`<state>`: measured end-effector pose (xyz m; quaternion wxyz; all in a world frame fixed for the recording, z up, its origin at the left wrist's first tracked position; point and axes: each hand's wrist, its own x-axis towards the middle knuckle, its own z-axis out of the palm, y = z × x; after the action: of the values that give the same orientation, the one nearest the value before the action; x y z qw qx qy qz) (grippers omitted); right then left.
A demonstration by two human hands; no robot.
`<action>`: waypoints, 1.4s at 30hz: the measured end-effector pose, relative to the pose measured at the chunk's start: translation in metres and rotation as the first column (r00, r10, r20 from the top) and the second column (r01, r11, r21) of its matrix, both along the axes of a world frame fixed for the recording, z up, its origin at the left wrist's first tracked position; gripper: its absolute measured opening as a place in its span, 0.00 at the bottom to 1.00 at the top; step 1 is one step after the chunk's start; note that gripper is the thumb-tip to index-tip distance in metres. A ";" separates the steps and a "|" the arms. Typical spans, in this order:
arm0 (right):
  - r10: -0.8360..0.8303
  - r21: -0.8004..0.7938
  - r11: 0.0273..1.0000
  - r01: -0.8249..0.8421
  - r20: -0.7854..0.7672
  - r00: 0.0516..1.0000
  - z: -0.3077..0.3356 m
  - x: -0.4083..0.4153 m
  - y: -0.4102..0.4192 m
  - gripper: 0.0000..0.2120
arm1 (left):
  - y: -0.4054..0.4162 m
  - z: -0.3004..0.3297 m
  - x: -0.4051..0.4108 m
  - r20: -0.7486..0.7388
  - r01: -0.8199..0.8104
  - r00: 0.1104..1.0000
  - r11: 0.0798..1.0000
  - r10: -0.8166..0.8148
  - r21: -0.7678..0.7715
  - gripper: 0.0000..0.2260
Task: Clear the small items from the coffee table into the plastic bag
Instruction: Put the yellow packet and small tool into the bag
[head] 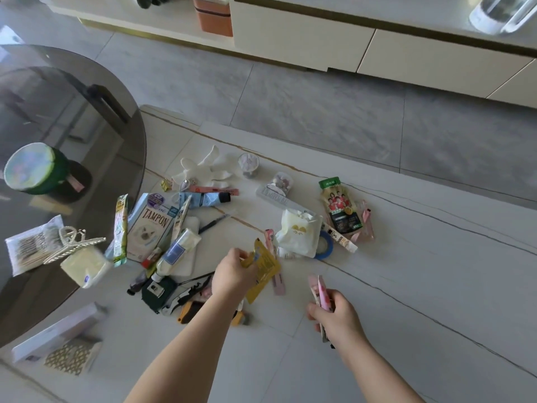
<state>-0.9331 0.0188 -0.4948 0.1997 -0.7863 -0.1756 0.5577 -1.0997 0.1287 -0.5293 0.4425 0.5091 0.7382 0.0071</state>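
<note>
The left hand [232, 274] pinches a yellow packet [263, 269] above the surface [406, 271]; the right hand [334, 311] grips pink sachets [319, 289], perhaps several.

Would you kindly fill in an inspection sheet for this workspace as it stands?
Surface: white veined table; dark glass round top overlaps its left side.
Job's things: yellow sachet, pink sachets, tampon box, tubes, drink pouch; plastic bag not seen.
Clutter: green tin, cotton swabs, hair claw on the glass.
Hands: left hand pinches the yellow sachet; right hand grips the pink sachets.
Cables: nothing seen.
Surroundings: grey tiled floor, cream cabinet.
</note>
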 end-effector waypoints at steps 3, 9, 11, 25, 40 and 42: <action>0.031 0.004 1.000 -0.031 0.001 1.000 0.015 -0.003 -0.004 0.08 | -0.015 0.023 -0.007 0.108 -0.098 0.989 0.994 0.104 -0.057 0.06; 0.124 0.046 0.991 -0.122 -0.028 0.992 0.060 -0.018 -0.010 0.07 | -0.057 0.085 -0.035 0.294 -0.377 0.866 0.914 0.405 -0.149 0.03; 0.179 0.064 0.982 -0.176 -0.045 0.983 0.084 -0.025 -0.017 0.07 | -0.077 0.113 -0.046 0.304 -0.446 0.831 0.885 0.465 -0.136 0.02; 0.612 0.303 0.773 -0.557 -0.125 0.781 0.265 -0.118 -0.097 0.10 | -0.269 0.320 -0.130 0.477 -0.855 0.403 0.508 0.781 -0.109 0.14; 0.941 0.332 0.245 -0.911 -0.306 0.142 0.349 -0.329 -0.266 0.08 | -0.552 0.408 -0.252 0.657 -0.951 -0.305 -0.262 0.690 -0.166 0.06; 0.944 0.332 0.178 -0.926 -0.324 0.066 0.355 -0.357 -0.300 0.08 | -0.597 0.409 -0.263 0.648 -0.919 -0.370 -0.367 0.666 -0.146 0.06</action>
<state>-1.2901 -0.2810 -0.1399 -0.1551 -0.3247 -0.5947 0.7189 -1.3623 -0.4679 -0.1205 0.2759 -0.2170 0.6589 0.6653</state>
